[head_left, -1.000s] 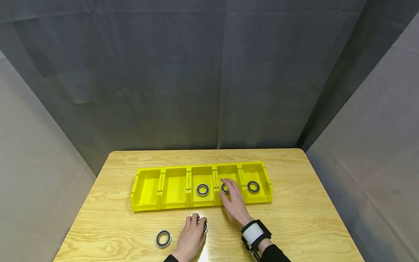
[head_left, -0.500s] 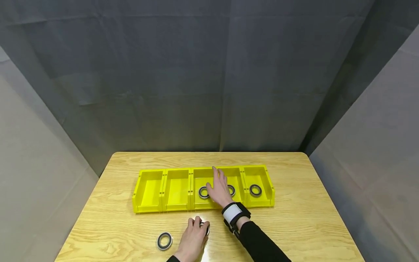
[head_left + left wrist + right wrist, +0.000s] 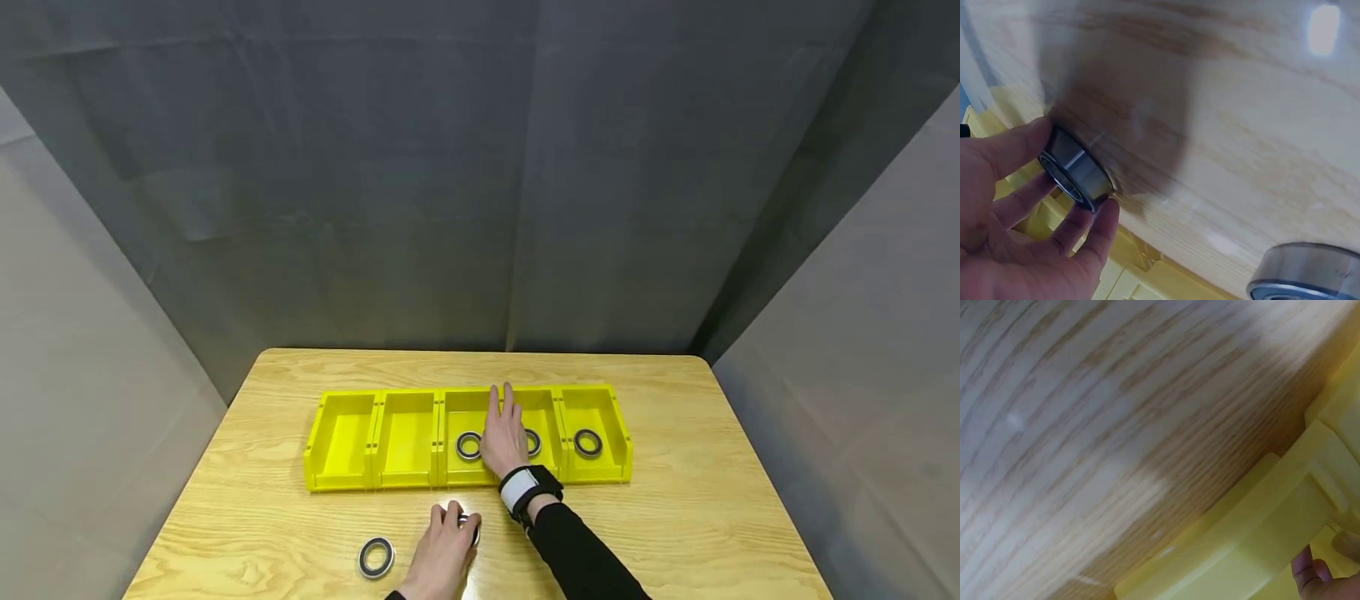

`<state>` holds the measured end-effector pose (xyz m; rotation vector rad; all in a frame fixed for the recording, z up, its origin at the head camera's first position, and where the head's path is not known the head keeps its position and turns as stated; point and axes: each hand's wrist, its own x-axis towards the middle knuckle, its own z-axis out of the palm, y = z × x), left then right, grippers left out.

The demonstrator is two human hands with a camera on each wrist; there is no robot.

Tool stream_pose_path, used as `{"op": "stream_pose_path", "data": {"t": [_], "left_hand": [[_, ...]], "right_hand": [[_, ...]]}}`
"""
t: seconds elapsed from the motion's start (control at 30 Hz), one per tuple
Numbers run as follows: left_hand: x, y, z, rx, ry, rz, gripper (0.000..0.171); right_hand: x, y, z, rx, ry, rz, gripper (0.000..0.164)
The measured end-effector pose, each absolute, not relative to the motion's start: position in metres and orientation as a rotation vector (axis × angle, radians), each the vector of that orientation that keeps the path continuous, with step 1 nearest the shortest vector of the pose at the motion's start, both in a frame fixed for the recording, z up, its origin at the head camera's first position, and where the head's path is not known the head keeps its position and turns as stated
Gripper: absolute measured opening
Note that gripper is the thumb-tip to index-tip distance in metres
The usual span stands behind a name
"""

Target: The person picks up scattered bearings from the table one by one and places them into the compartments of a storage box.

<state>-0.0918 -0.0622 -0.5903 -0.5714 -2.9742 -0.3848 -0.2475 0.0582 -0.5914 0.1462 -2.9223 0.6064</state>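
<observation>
In the head view my left hand [image 3: 438, 557] pinches a ball bearing [image 3: 1085, 175] just above the table, thumb and fingertips on its outer rim. Another bearing [image 3: 363, 558] lies flat on the wood to its left. My right hand [image 3: 505, 437] reaches over the row of yellow bins [image 3: 345, 437], index and middle fingers stretched toward the back wall. It covers the divider between the third and fourth bins. One bearing [image 3: 461, 447] lies in the third bin, another [image 3: 536, 442] in the fourth, partly hidden by the hand. The rightmost bin holds a bearing [image 3: 578, 443] too.
The bins stand side by side across the wooden table [image 3: 675, 517], with their low fronts toward me. A dark grey curtain [image 3: 375, 208] hangs behind the table. Pale partitions [image 3: 90, 350] flank it. A wrist strap [image 3: 529, 487] sits on the right forearm.
My right hand has moved left from the fourth bin to the divider beside the third. The left hand keeps its grip on the bearing, nearly in place. The head view has shifted slightly.
</observation>
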Motion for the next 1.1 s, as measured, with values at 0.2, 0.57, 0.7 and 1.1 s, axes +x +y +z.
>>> {"op": "stream_pose_path", "data": {"t": [0.2,0.57,0.7,1.1], "left_hand": [[-0.093,-0.064,-0.592,-0.605,-2.942,-0.379,0.029],[-0.103,-0.076,-0.569,-0.61,-2.947,-0.463,0.042],[-0.112,-0.089,-0.563,-0.535,-2.898,-0.508,0.042],[-0.154,-0.117,-0.544,-0.461,-2.849,-0.566,0.036]], "right_hand": [[-0.249,0.059,-0.59,0.115,-2.947,0.662,0.077],[-0.245,0.079,-0.58,0.073,-2.973,0.759,0.083],[-0.245,0.086,-0.58,0.079,-2.98,0.771,0.082],[-0.244,0.089,-0.583,0.095,-2.976,0.787,0.081]]}}
